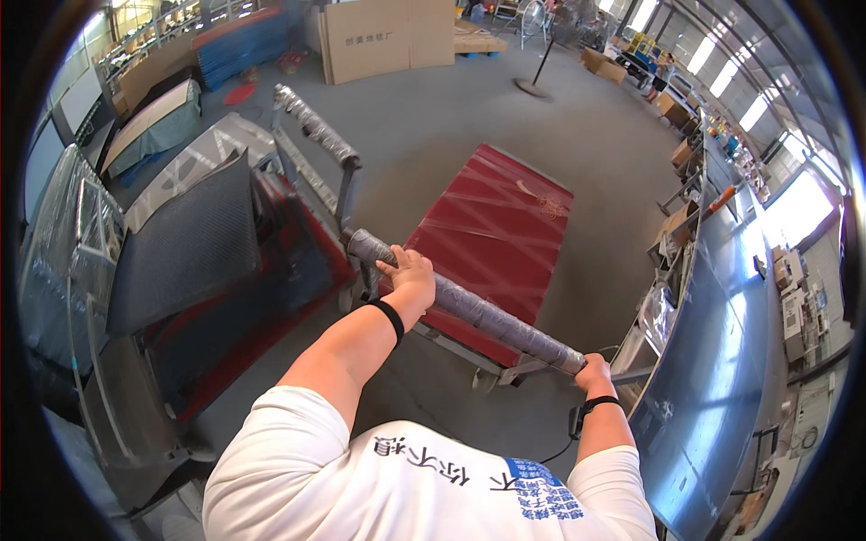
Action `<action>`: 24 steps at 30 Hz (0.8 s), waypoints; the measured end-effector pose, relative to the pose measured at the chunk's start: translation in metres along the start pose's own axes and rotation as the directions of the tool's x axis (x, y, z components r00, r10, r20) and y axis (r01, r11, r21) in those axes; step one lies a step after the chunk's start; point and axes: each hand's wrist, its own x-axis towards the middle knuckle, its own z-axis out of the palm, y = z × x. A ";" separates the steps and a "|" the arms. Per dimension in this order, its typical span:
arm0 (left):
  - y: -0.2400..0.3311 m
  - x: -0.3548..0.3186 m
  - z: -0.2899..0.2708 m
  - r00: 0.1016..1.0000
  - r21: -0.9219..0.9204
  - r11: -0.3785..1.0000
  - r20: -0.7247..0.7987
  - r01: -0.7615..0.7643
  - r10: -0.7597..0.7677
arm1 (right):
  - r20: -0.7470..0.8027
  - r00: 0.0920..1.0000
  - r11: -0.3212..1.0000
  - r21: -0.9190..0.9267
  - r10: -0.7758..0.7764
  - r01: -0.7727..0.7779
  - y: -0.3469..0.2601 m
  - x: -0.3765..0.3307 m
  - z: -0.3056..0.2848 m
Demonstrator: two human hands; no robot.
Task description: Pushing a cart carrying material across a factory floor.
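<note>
Hands (412,276) grip the wrapped bar (492,320), partly hiding the red panel (501,230).

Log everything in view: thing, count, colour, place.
Wrapped bar: one, grey, centre
Flat load: one, red, beyond the bar
Mat: one, dark grey, left
Cardboard: count unclear, brown, back
Sheet stack: one, blue, back left
Pole stand: one, dark, far back
Long bench: one, dark blue, right
Distant clutter: mixed, too small to count
T-shirt: one, white, bottom
Wristbands: two, black, both wrists
Left hand: one, bare, on bar
Right hand: one, bare, bar's right end
</note>
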 end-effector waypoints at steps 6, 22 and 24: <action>0.041 0.100 -0.036 0.999 -0.010 0.999 0.026 0.035 -0.035 | -0.008 1.000 0.999 0.018 -0.027 0.027 -0.022 0.107 -0.035; 0.127 0.374 -0.144 0.994 0.109 0.991 0.058 0.083 -0.090 | 0.053 0.990 0.988 0.088 -0.129 0.124 -0.099 0.360 -0.113; 0.134 0.411 -0.159 0.994 0.136 0.989 0.074 0.064 -0.075 | 0.043 0.988 0.987 0.070 -0.150 0.147 -0.113 0.389 -0.116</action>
